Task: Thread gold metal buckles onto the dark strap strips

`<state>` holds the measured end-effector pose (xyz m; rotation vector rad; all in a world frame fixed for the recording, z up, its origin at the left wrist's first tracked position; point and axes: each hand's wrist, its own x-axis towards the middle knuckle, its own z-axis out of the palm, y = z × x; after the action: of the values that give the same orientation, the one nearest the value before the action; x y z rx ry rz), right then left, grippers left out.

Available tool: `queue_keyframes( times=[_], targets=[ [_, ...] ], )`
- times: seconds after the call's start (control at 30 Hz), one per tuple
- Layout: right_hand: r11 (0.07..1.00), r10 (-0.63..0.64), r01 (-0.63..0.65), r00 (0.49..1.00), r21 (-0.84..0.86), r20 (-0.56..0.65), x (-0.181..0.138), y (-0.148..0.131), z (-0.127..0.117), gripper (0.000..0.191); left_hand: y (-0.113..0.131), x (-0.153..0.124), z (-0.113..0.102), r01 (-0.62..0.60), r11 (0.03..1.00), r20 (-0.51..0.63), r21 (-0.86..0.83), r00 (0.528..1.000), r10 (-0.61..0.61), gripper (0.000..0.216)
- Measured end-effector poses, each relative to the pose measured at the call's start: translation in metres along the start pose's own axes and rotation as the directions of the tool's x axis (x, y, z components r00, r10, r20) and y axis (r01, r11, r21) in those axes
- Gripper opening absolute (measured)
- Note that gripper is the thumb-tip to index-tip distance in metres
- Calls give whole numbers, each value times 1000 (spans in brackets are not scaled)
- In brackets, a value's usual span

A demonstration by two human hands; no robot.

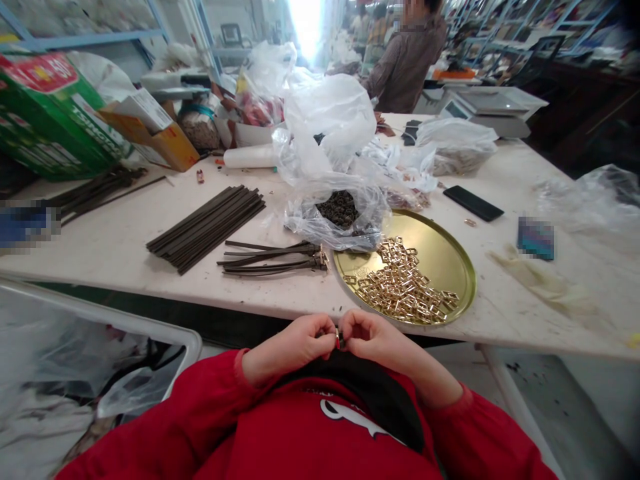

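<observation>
My left hand [295, 343] and my right hand [375, 340] meet just below the table's near edge, close to my chest. Both are closed in a pinch on a small metal piece [338, 337] held between the fingertips; a dark strap end seems attached, but I cannot tell for sure. Straight ahead on the table lies a round gold tray [450, 257] with a heap of gold buckles [400, 283]. Left of the tray rest a few dark straps with buckles fitted [275, 259]. Further left lies a bundle of plain dark straps [207, 227].
A clear bag of small dark parts [340, 210] sits behind the tray among other plastic bags. A black phone [473, 203] lies right of it. A green box [50, 113] and cartons stand at the left. A person in a brown top [407, 60] stands across the table. A white bin [100, 360] is at my left.
</observation>
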<state>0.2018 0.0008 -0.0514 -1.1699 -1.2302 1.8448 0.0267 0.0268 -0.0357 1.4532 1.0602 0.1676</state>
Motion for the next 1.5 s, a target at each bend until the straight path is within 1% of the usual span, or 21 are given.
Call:
queue_keyframes(
  times=[0.1, 0.17, 0.3, 0.4, 0.5, 0.6, 0.67, 0.73, 0.83, 0.93, 1.03, 1.1, 1.17, 1.2, 1.27, 1.33, 1.4, 1.5],
  targets=[
    [987, 65, -71, 997, 143, 43, -3, 0, -1, 17, -1, -2, -1, -22, 999, 14, -31, 1000, 22, 11],
    [974, 69, -80, 996, 214, 57, -4, 0, -1, 20, -1, -3, -2, -23, 998, 28, -52, 999, 25, 11],
    [971, 48, -51, 999, 234, 18, -4, 0, 1, 22, -1, -4, -2, -34, 998, 15, -59, 999, 35, 11],
    [986, 35, -25, 998, 167, -57, -1, 1, 4, 21, 1, -3, -1, -48, 998, -6, -28, 999, 48, 12],
    [995, 7, 8, 989, 102, -150, 3, 3, 5, 23, 3, -1, 0, -55, 997, -45, 46, 997, 57, 14],
    [997, -26, 39, 977, 60, -213, 5, 8, 6, 23, 4, 2, 2, -63, 992, -76, 112, 995, 72, 16],
    [996, -87, 80, 961, -35, -262, 6, 11, 6, 20, 4, 4, 2, -78, 989, -87, 123, 992, 89, 16],
    [977, -174, 123, 934, -175, -311, 7, 15, 6, 17, 5, 5, 1, -88, 990, -90, 113, 991, 99, 14],
    [923, -287, 159, 890, -350, -355, 8, 20, 7, 14, 7, 5, 0, -87, 993, -85, 81, 992, 94, 12],
    [883, -351, 155, 845, -444, -403, 9, 23, 10, 13, 9, 5, -2, -97, 995, -100, 36, 990, 100, 12],
    [821, -454, 172, 776, -545, -437, 9, 25, 13, 11, 8, 5, -1, -84, 996, -133, -33, 988, 79, 15],
    [740, -565, 215, 713, -638, -416, 8, 26, 16, 9, 8, 5, 1, -71, 992, -135, -103, 989, 57, 19],
    [637, -670, 255, 650, -727, -359, 6, 26, 19, 10, 7, 5, 3, -77, 981, -127, -179, 990, 54, 19],
    [588, -708, 270, 627, -762, -324, 5, 27, 21, 13, 8, 4, 4, -82, 974, -122, -213, 991, 56, 18],
    [513, -750, 285, 609, -810, -260, 2, 27, 25, 20, 8, 2, 6, -74, 962, -115, -262, 992, 45, 18],
    [462, -763, 282, 610, -841, -214, 1, 29, 29, 28, 8, 0, 7, -47, 956, -118, -289, 993, 13, 21],
    [430, -764, 260, 616, -865, -195, 0, 32, 32, 35, 8, -2, 7, -27, 955, -129, -295, 992, -12, 28],
    [409, -764, 232, 617, -883, -191, 1, 38, 33, 36, 4, -3, 7, -42, 967, -125, -253, 992, 11, 33]
  ],
)
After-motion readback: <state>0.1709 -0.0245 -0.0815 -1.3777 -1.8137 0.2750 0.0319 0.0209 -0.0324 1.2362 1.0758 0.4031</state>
